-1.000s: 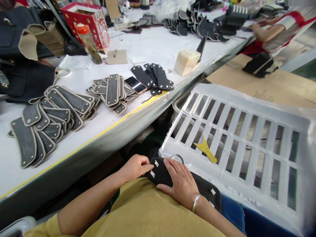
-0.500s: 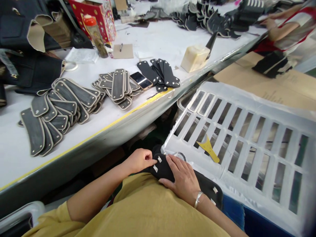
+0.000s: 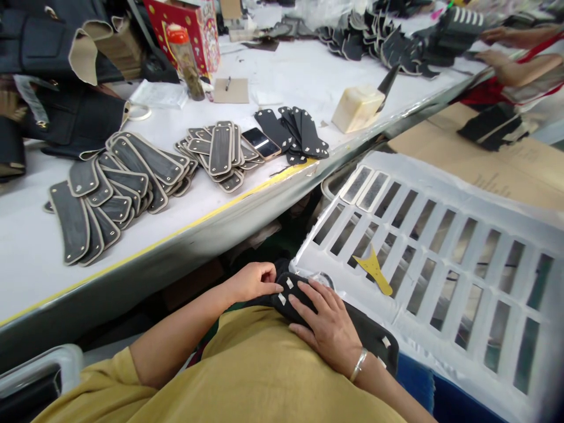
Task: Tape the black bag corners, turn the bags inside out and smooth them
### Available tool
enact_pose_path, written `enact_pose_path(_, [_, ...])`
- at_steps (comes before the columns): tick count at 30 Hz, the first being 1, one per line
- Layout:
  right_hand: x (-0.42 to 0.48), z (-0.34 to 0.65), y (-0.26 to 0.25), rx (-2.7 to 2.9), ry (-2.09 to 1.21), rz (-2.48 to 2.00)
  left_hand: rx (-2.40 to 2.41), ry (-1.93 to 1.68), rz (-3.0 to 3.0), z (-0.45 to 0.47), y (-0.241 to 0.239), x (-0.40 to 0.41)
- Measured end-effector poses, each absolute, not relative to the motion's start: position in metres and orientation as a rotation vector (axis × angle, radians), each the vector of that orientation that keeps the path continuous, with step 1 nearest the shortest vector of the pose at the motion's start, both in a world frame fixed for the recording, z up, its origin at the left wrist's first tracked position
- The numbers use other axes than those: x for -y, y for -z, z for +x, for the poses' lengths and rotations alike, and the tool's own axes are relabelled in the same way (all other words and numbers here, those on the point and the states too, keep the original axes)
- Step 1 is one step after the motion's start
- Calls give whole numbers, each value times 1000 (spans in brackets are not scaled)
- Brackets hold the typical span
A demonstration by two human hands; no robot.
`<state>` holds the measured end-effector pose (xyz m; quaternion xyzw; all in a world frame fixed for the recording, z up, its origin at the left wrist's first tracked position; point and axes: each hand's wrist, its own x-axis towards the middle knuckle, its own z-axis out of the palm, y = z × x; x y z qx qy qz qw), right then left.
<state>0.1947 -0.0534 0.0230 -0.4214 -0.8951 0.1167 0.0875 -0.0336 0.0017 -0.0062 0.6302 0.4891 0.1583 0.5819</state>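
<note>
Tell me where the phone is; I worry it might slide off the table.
In the head view the phone lies flat on the white table, right of centre, between the tan-edged strap pieces and the black strap pieces, back from the yellow-edged rim.

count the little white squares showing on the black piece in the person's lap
4 on the black piece: two near the left hand fingertips, two at the far end past the right hand wrist. More may be hidden under the right hand.

Matt black leather-like strap [image 3: 372,332] at lower centre; smooth white plastic crate [image 3: 462,194] at right; glossy phone [image 3: 261,143] upper centre.
</note>
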Motion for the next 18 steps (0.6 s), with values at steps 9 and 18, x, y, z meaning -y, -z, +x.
enact_pose_path(9, [49, 187, -23, 2752, -347, -1293, -963, -357, 1108, -38, 9, -3])
enact_pose_path(18, [52, 186, -22, 2731, -348, -1332, -944, -418, 1092, -35, 8, 7])
